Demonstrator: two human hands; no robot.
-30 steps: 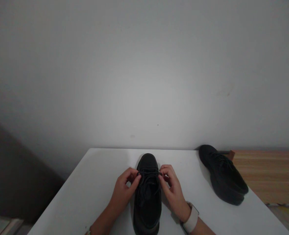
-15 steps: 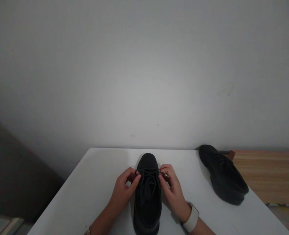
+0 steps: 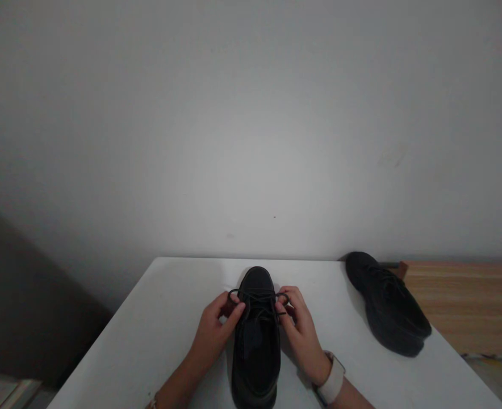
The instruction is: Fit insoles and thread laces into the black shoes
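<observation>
1. On the white table (image 3: 149, 341) before me, a black shoe (image 3: 257, 341) stands sole down between 2 hands, toe pointing at the pale wall (image 3: 251, 142).
2. I see the left hand (image 3: 219, 325) nearly closed, thumb and fingertips pinching the black laces (image 3: 257, 295) at the shoe's left side, where a thin loop curves out.
3. The right hand (image 3: 300, 329) mirrors it at the right side, also pinched on the laces; a small loop bows over its fingertips.
4. Between the hands, the laces cross the shoe just ahead of its opening.
5. Well apart, a 2nd black shoe (image 3: 383, 307) sits slantwise by the table's right edge.
6. A light wristband (image 3: 333, 382) circles the right wrist.
</observation>
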